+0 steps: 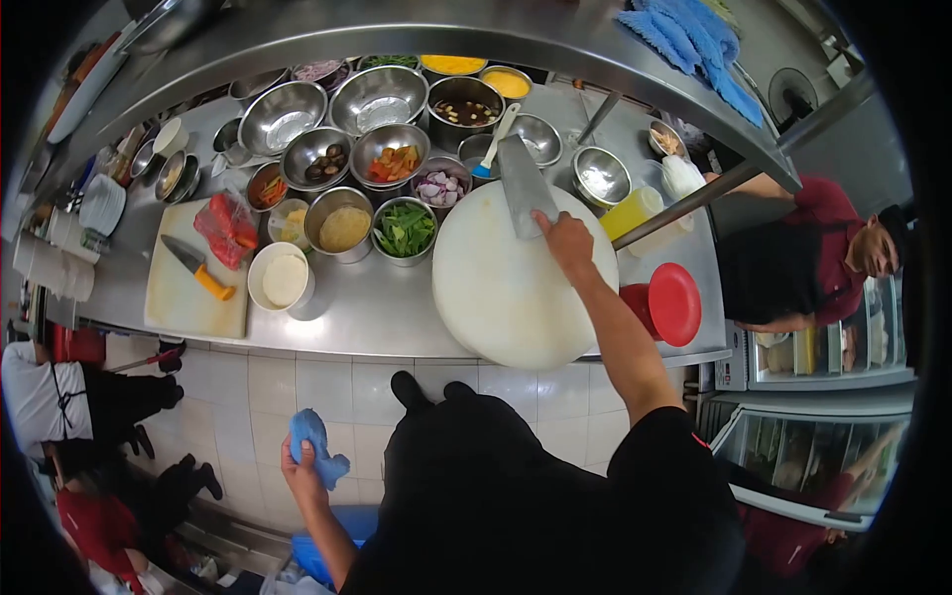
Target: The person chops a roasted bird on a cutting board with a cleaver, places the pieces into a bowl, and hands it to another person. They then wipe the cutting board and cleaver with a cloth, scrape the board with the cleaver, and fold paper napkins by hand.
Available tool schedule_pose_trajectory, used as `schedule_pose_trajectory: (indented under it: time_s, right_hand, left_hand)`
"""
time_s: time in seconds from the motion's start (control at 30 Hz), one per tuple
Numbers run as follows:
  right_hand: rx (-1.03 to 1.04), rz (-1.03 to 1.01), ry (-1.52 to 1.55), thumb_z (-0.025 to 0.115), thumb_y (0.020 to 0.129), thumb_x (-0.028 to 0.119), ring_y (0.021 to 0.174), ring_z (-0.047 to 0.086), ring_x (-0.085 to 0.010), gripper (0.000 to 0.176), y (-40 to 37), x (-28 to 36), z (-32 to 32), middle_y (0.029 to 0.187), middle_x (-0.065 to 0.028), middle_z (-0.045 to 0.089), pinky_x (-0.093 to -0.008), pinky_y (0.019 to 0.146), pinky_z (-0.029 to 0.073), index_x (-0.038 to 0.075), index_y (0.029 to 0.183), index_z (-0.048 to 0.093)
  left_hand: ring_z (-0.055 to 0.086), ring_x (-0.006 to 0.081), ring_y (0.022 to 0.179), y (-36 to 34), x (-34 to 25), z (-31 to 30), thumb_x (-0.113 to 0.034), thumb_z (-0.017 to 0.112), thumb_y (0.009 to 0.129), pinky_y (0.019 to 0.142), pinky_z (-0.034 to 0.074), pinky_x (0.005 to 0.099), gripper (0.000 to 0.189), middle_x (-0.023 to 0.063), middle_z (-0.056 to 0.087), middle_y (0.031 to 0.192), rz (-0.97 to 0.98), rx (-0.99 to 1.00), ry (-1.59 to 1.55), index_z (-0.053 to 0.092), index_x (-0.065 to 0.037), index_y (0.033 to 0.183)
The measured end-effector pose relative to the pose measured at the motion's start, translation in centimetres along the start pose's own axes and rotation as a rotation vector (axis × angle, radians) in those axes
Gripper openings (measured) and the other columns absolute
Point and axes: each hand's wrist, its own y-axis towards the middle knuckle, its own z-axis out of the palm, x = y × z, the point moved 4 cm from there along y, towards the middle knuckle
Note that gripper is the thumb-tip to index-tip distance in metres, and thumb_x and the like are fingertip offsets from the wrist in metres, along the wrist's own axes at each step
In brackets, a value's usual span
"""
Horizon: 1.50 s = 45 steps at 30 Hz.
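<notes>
My right hand (567, 241) is closed at the near end of a cleaver (522, 186), its handle hidden in my fingers. The broad blade points away from me over the far edge of a thick round white chopping block (516, 297). Low on the left, away from the counter, my left hand (304, 472) grips a crumpled blue cloth (311, 436). Beyond the block, a white-handled utensil (501, 129) with a blue tip leans among the bowls. Beside the block stand a red container (674, 303) and a yellow container (631, 214).
Steel bowls hold green leaves (405, 230), chopped onion (439, 186) and cut peppers (393, 162). Left, an orange-handled knife (198, 268) lies on a white cutting board (178, 307) near bagged red peppers (226, 230). A steel shelf (397, 32) overhangs the counter. A co-worker (808, 248) stands right.
</notes>
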Motion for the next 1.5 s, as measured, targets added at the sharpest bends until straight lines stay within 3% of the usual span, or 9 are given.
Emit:
schedule_pose_trajectory:
  time_s: [0.2,0.73,0.9,1.03,1.1,1.17,1.23,1.3,1.5]
  right_hand:
    - [0.008,0.000,0.142,0.048,0.088,0.066,0.085,0.066,-0.0407,0.072,2.1,-3.3,-1.3,0.086,-0.0262,0.067,-0.0472,0.075,0.053,-0.003,0.093,0.065]
    - [0.173,-0.850,0.144,0.056,0.084,0.065,0.066,0.064,-0.0389,0.064,-2.1,6.3,0.3,0.067,-0.0216,0.064,-0.0483,0.064,0.052,0.002,0.074,0.062]
    - [0.468,-0.934,0.194,0.059,0.083,0.065,0.071,0.064,-0.0409,0.066,-12.0,9.2,-1.7,0.072,-0.0239,0.064,-0.0471,0.068,0.050,0.000,0.072,0.063]
    - [0.594,-1.135,0.356,0.061,0.085,0.058,0.055,0.051,-0.0299,0.064,-25.8,13.2,-0.4,0.064,-0.0231,0.058,-0.0438,0.057,0.042,-0.003,0.068,0.060]
    - [0.825,-1.238,0.462,0.060,0.090,0.050,0.050,0.050,-0.0195,0.060,-35.0,15.9,-0.4,0.055,-0.0137,0.053,-0.0394,0.049,0.041,-0.002,0.062,0.053]
    - [1.306,-1.063,0.487,0.059,0.093,0.045,0.032,0.043,-0.0118,0.052,-45.0,17.5,-0.4,0.046,-0.0026,0.046,-0.0280,0.031,0.032,0.006,0.061,0.048]
    - [1.542,-1.087,0.452,0.063,0.092,0.035,0.038,0.044,-0.0107,0.037,-54.2,18.3,-0.4,0.052,-0.0004,0.047,-0.0263,0.035,0.035,0.004,0.074,0.053]
    - [1.688,-1.175,0.465,0.066,0.090,0.023,0.044,0.044,-0.0085,0.023,-62.9,18.0,-1.9,0.059,0.0012,0.048,-0.0242,0.039,0.037,0.003,0.087,0.056]
    - [1.762,-1.710,0.527,0.062,0.095,0.018,0.048,0.043,-0.0058,0.021,-79.7,13.9,-10.0,0.059,0.0031,0.048,-0.0231,0.044,0.034,0.006,0.082,0.050]
  left_hand:
    - [0.057,0.0155,0.084,-7.9,5.3,-2.4,-0.017,0.065,0.091,0.075,0.049,0.0308,0.034,0.0056,0.062,0.100,-0.006,-0.237,-0.060,0.055,-0.005,0.121]
    - [0.060,0.0172,0.078,-22.7,13.8,-0.5,-0.014,0.061,0.093,0.066,0.053,0.0343,0.029,0.0061,0.064,0.097,-0.072,-0.493,-0.195,0.055,-0.008,0.121]
    - [0.057,0.0175,0.090,-26.3,13.8,-1.7,-0.017,0.058,0.095,0.079,0.050,0.0333,0.034,0.0071,0.060,0.107,0.007,-0.553,-0.363,0.051,-0.004,0.126]
    - [0.056,0.0172,0.094,-31.9,16.7,-5.1,-0.023,0.058,0.097,0.086,0.048,0.0320,0.041,0.0062,0.059,0.110,0.109,-0.735,-0.458,0.045,-0.005,0.132]
    - [0.055,0.0146,0.094,-35.6,19.7,-7.7,-0.026,0.058,0.097,0.086,0.046,0.0295,0.041,0.0052,0.058,0.109,0.128,-0.887,-0.443,0.047,-0.005,0.131]
    - [0.053,0.0125,0.092,-41.0,21.8,-8.5,-0.028,0.058,0.097,0.084,0.045,0.0282,0.039,0.0036,0.058,0.106,0.137,-1.001,-0.543,0.049,-0.006,0.128]
    - [0.052,0.0115,0.090,-46.7,25.0,-9.0,-0.029,0.058,0.097,0.082,0.045,0.0278,0.038,0.0028,0.057,0.105,0.173,-1.114,-0.686,0.050,-0.006,0.126]
    - [0.052,0.0106,0.087,-52.2,30.9,-8.4,-0.028,0.059,0.097,0.079,0.045,0.0271,0.035,0.0012,0.058,0.100,0.087,-1.331,-0.621,0.051,-0.006,0.123]
    - [0.052,0.0105,0.083,-66.1,39.8,2.2,-0.026,0.057,0.097,0.076,0.046,0.0284,0.028,0.0018,0.058,0.094,-0.200,-1.878,-0.791,0.053,-0.007,0.118]
